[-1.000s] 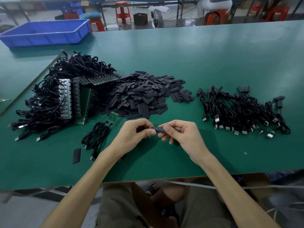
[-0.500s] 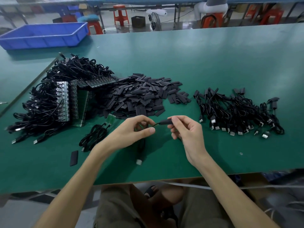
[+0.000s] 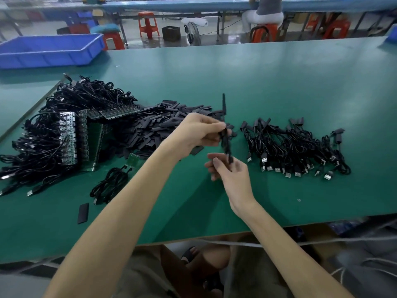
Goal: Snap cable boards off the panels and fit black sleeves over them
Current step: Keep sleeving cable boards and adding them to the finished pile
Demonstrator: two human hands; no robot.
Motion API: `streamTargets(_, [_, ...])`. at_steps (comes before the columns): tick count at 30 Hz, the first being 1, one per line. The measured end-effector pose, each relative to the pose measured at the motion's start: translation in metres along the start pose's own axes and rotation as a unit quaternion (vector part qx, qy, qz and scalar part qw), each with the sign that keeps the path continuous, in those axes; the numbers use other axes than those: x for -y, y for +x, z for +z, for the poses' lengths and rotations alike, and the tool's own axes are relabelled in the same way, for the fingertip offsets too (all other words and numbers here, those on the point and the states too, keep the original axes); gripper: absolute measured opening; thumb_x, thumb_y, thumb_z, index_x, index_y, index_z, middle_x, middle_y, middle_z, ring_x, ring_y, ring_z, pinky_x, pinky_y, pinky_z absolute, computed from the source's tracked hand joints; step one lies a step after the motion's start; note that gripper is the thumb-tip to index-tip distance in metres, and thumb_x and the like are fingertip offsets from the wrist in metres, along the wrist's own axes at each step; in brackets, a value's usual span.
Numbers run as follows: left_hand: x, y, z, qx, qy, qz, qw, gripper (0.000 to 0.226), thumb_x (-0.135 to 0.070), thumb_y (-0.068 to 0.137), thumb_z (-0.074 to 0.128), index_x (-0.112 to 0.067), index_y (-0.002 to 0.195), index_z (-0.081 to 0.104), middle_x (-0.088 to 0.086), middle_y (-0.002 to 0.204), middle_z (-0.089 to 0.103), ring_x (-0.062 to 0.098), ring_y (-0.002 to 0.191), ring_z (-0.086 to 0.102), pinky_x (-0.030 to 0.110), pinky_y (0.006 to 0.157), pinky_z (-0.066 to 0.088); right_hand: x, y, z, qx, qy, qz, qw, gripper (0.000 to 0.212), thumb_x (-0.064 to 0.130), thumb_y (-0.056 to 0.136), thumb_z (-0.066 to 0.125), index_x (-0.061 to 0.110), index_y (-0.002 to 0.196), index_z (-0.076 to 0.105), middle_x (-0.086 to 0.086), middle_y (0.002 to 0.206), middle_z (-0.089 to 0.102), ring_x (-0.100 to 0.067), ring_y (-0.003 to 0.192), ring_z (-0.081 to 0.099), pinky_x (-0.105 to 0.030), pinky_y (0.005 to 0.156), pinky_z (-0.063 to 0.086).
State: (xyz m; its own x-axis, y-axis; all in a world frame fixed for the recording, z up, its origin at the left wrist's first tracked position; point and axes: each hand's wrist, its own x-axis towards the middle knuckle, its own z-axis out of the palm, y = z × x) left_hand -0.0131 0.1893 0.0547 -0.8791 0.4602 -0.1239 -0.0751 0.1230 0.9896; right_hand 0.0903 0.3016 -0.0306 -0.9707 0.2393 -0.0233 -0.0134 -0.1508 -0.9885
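Compared with 1 s ago, the work has risen from low over the near edge of the tabletop (image 3: 279,82). Then, both hands pinched a black sleeve end to end; now the cable (image 3: 226,145) stands almost upright between them.

The left hand (image 3: 202,131) has its grip closed on the bunched cable, pinching it between thumb and fingers. The sleeved end (image 3: 223,104) pokes straight up above that grip. Below the grip, the cable runs down to the right hand (image 3: 231,173), whose fingers curl loosely about its lower end. Motion blur hides whether they pinch it or only touch it.

The sleeve looks seated over the board, so this piece is probably finished and ready to be set aside. The pile of sleeved cables (image 3: 296,147) lies near the grip, to its right. The heap of loose sleeves (image 3: 150,127) sits just left of the grip, partly behind the hand. The panels (image 3: 71,138), with their cables attached, lie well apart, farther left. Many boards remain unsnapped, so most of the job is likely still ahead.
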Motion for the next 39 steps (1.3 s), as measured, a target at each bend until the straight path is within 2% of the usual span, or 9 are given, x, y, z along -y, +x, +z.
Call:
streamTargets(9, [-0.01,0.06,0.08,-0.007,-0.006,-0.055,0.998,0.008,-0.008,0.093,0.073,-0.001,0.094,0.07,0.012,0.077,0.07,0.017,0.059,0.066,0.026,0.062,0.062,0.002,-0.001,0.001,0.011,-0.062,-0.035,0.997,0.02,0.001,0.101,0.053,0.002,0.093,0.071,0.008,0.064,0.066,-0.008,0.056,0.054,-0.019,0.062,0.046])
streamTargets(14, [0.004,0.067,0.1,-0.02,0.006,-0.056,0.998,0.01,-0.007,0.091,0.075,0.001,0.097,0.072,0.018,0.089,0.073,0.021,0.066,0.07,0.028,0.063,0.063,0.008,-0.003,0.001,0.02,-0.099,0.008,0.995,0.047,-0.003,0.094,0.05,0.027,0.06,0.062,0.01,0.056,0.054,-0.008,0.056,0.04,-0.026,0.058,0.033])
streamTargets(17, [0.013,0.066,0.108,-0.024,0.004,-0.038,0.999,0.028,-0.006,0.09,0.076,0.01,0.111,0.068,0.023,0.095,0.074,0.028,0.079,0.075,0.03,0.071,0.064,0.013,-0.004,0.003,0.02,-0.076,0.024,0.997,0.016,-0.007,0.093,0.05,-0.013,0.096,0.064,-0.034,0.092,0.066,-0.016,0.079,0.046,-0.034,0.07,0.035])
streamTargets(19, [0.016,0.065,0.11,-0.027,-0.011,-0.025,0.999,0.032,-0.003,0.091,0.073,0.013,0.116,0.062,0.027,0.099,0.073,0.032,0.087,0.076,0.033,0.073,0.064,0.014,-0.005,0.003,0.014,-0.071,0.024,0.997,0.021,-0.008,0.093,0.048,-0.026,0.104,0.052,-0.047,0.112,0.052,-0.017,0.088,0.043,-0.038,0.073,0.032])
streamTargets(23, [0.017,0.066,0.109,-0.051,0.007,-0.004,0.999,0.021,0.003,0.096,0.062,0.009,0.116,0.064,0.022,0.099,0.072,0.028,0.08,0.076,0.037,0.076,0.064,0.016,-0.007,0.004,0.017,-0.094,0.025,0.995,0.024,-0.007,0.093,0.047,-0.026,0.106,0.052,-0.047,0.113,0.051,-0.017,0.086,0.041,-0.036,0.072,0.031])
streamTargets(26, [0.018,0.068,0.104,-0.109,0.137,-0.008,0.985,0.023,0.001,0.095,0.053,-0.004,0.103,0.074,0.012,0.09,0.072,0.023,0.069,0.067,0.036,0.072,0.063,0.014,-0.005,0.003,0.015,-0.109,0.036,0.993,0.025,-0.008,0.093,0.045,-0.027,0.108,0.051,-0.049,0.104,0.05,-0.019,0.081,0.035,-0.035,0.069,0.027])
streamTargets(30, [0.017,0.062,0.101,-0.056,0.244,-0.074,0.965,0.008,-0.001,0.091,0.052,-0.007,0.086,0.054,0.012,0.085,0.053,0.022,0.075,0.049,0.037,0.068,0.045,0.013,-0.006,0.003,0.026,-0.121,0.035,0.992,0.024,-0.007,0.094,0.047,-0.017,0.108,0.064,-0.021,0.083,0.061,-0.015,0.076,0.045,-0.029,0.063,0.035])
streamTargets(35, [0.016,0.058,0.101,-0.012,0.135,-0.089,0.987,0.014,0.004,0.092,0.057,-0.008,0.086,0.057,0.015,0.095,0.063,0.035,0.093,0.074,0.041,0.087,0.061,0.01,-0.005,0.005,0.031,-0.126,0.027,0.991,0.023,-0.005,0.092,0.049,-0.023,0.104,0.056,-0.043,0.1,0.058,-0.018,0.081,0.044,-0.036,0.071,0.033])
streamTargets(39, [0.016,0.047,0.094,0.021,0.074,-0.087,0.993,0.017,0.002,0.097,0.058,0.004,0.111,0.067,0.02,0.11,0.07,0.027,0.098,0.074,0.03,0.08,0.063,0.005,-0.005,0.005,0.034,-0.138,0.013,0.99,0.019,-0.005,0.092,0.053,-0.019,0.084,0.064,-0.024,0.072,0.065,-0.018,0.069,0.051,-0.034,0.069,0.037])
